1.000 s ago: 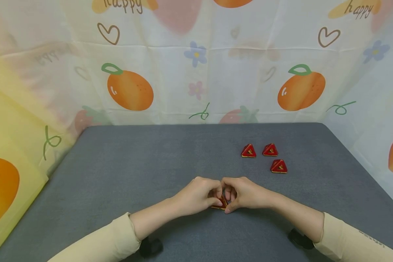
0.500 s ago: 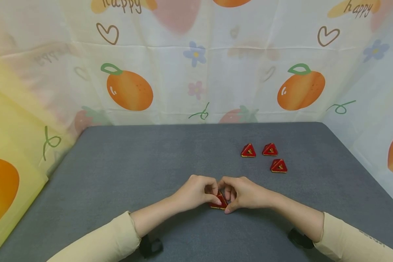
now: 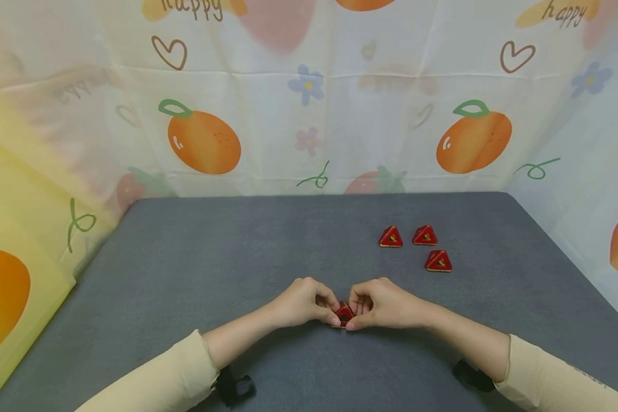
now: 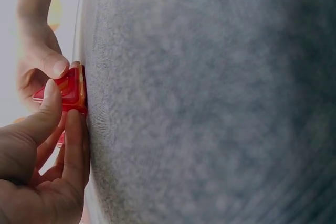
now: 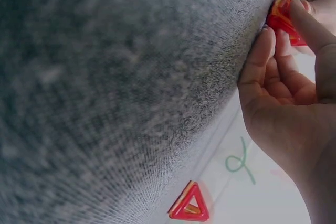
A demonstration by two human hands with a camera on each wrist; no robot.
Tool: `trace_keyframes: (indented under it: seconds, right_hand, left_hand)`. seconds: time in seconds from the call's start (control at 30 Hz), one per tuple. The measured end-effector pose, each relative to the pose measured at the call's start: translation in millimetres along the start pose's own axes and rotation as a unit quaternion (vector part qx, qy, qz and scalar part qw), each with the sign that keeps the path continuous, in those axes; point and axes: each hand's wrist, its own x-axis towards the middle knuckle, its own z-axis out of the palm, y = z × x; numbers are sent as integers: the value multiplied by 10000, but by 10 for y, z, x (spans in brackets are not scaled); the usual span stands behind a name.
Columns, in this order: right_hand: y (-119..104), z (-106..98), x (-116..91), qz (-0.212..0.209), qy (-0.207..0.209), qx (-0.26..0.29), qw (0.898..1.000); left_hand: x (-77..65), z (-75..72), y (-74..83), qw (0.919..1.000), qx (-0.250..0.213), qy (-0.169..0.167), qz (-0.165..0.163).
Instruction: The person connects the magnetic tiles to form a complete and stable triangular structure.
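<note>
A small red triangular pyramid-shaped piece with gold edges (image 3: 344, 315) sits on the grey table, between my two hands in the head view. My left hand (image 3: 301, 303) pinches its left side with thumb and fingers. From the right, my right hand (image 3: 388, 304) pinches it too, thumb at the near corner and fingers curled behind. The left wrist view shows the red piece (image 4: 73, 90) low against the cloth surface, the left thumb pressed to its face. In the right wrist view, fingertips partly cover the red piece (image 5: 278, 19).
Three similar red pieces stand farther back on the right: one at left (image 3: 391, 237), one behind (image 3: 424, 236) and one nearer (image 3: 439, 261). The grey table (image 3: 211, 246) ends at a printed fabric curtain (image 3: 268, 131). Dark bands are at both wrists.
The red piece has turned between the fingers, and its front opening now shows. My left hand has drawn slightly left, uncovering it; the right thumb has shifted a little left. The three other pieces stay put.
</note>
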Motion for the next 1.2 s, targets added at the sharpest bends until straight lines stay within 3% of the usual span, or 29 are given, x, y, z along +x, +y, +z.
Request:
trace_keyframes:
  seconds: [0.9,1.2]
  right_hand:
    - [-22,-19,-5,103,-34,35,9999]
    - [-2,-122,-18,303,135,0,9995]
  left_hand:
    - [32,2,-1,10000,33,47,-8]
    - [134,45,33,9997,105,219,-62]
